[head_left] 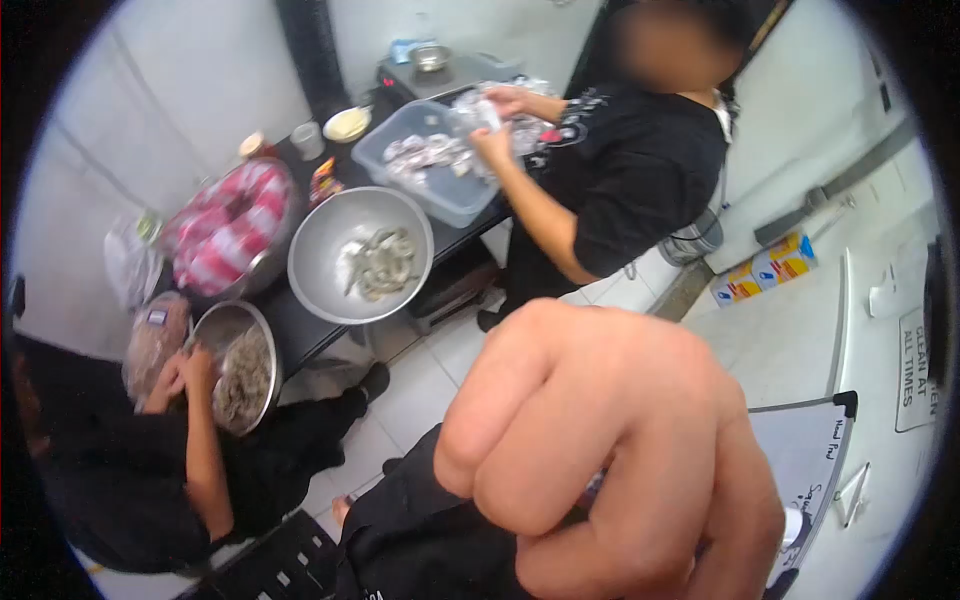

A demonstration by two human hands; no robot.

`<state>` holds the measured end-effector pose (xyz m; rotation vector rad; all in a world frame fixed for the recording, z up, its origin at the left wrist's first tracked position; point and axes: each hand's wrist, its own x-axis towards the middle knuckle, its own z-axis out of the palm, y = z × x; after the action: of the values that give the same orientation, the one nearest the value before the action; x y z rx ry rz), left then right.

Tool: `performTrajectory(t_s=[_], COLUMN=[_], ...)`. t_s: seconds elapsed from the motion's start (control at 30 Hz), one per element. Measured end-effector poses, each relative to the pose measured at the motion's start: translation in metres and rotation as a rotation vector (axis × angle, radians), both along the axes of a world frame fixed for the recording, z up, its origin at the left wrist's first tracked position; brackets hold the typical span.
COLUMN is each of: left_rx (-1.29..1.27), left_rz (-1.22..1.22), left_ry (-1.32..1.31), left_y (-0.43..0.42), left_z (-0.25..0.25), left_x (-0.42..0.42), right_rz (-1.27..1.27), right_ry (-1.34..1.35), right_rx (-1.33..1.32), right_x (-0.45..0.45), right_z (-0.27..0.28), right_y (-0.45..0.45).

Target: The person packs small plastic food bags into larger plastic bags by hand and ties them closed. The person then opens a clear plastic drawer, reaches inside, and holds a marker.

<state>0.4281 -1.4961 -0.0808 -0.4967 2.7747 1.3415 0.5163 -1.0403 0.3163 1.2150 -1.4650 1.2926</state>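
Observation:
Close to the camera, my right hand (620, 440) fills the lower middle of the head view. Its fingers are curled down and inward, and whatever they may hold is hidden behind them. My left hand is out of the picture. Below and behind the curled fingers shows black clothing (400, 540). A whiteboard (800, 430) with handwriting stands just behind the hand on the right.
Along a dark table stand a steel bowl of shrimp (315, 250), a blue-grey plastic tub (465, 205) and a red-and-white bundle (235, 220). One person (640, 190) handles pieces over the tub; another person (130, 470) works at a smaller shrimp bowl (270, 345).

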Motion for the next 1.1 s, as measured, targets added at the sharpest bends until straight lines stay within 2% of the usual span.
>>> performTrajectory(t_s=[0.13, 0.23, 0.33, 0.4, 0.47, 0.5, 0.57, 0.63, 0.7, 0.73, 0.77, 0.83, 0.87, 0.93, 1.0, 1.03, 1.07, 1.1], left_rx=[0.107, 0.130, 0.024, 0.074, 0.154, 0.152, 0.158, 0.255, 0.344, 0.460, 0.582, 0.504, 0.508, 0.525, 0.447, 0.459, 0.434, 0.405], left_rz=[-0.419, -0.862, -1.375, -1.555, -1.920, -1.947, -2.195, -2.278, -2.357, -2.411, -2.453, -2.554, -2.549, -2.546, -2.325, -2.306, -2.328, -2.336], left_ry=[-0.255, -0.344, -0.283, -0.306, -0.023, -0.016, 0.051, 0.121, 0.190, 0.255, 0.323, 0.295, 0.261, 0.242, 0.089, 0.117, -0.027, -0.181], left_y=[0.149, 0.272, 0.380, 0.435, 0.469, 0.487, 0.518, 0.550, 0.579, 0.589, 0.599, 0.618, 0.632, 0.663, 0.698, 0.717, 0.740, 0.766], left_z=[-0.041, -0.037, 0.010, 0.067, 0.056, 0.069, 0.099, 0.104, 0.112, 0.119, 0.126, 0.129, 0.124, 0.121, 0.126, 0.118, 0.108, 0.111], left_x=[-0.013, -0.023, -0.017, 0.004, 0.015, 0.018, 0.037, 0.058, 0.080, 0.093, 0.104, 0.121, 0.128, 0.143, 0.155, 0.165, 0.175, 0.184], right_rz=[-0.156, -0.298, -0.437, -0.565, -0.660, -0.685, -0.796, -0.807, -0.973, -1.138, -1.127, -1.124, -1.141, -1.382, -1.352, -1.309, -1.182, -1.174], right_ry=[0.027, 0.032, 0.029, 0.010, 0.031, 0.039, 0.063, 0.025, 0.062, 0.100, 0.070, -0.048, -0.047, 0.068, 0.097, 0.130, 0.122, 0.049], right_rx=[0.006, 0.020, -0.008, -0.037, -0.066, -0.063, -0.092, -0.040, -0.202, -0.388, -0.437, -0.247, -0.250, -0.447, -0.457, -0.476, -0.452, -0.343], right_x=[0.039, 0.067, 0.075, 0.084, 0.106, 0.114, 0.136, 0.162, 0.177, 0.183, 0.196, 0.229, 0.235, 0.247, 0.269, 0.278, 0.292, 0.304], right_z=[0.006, 0.015, 0.019, 0.013, 0.005, 0.007, 0.011, 0.014, 0.011, 0.010, 0.009, 0.006, 0.004, 0.003, 0.001, 0.000, -0.002, -0.001], right_y=[0.060, 0.098, 0.133, 0.156, 0.162, 0.162, 0.162, 0.187, 0.207, 0.216, 0.230, 0.268, 0.285, 0.322, 0.371, 0.402, 0.435, 0.466])
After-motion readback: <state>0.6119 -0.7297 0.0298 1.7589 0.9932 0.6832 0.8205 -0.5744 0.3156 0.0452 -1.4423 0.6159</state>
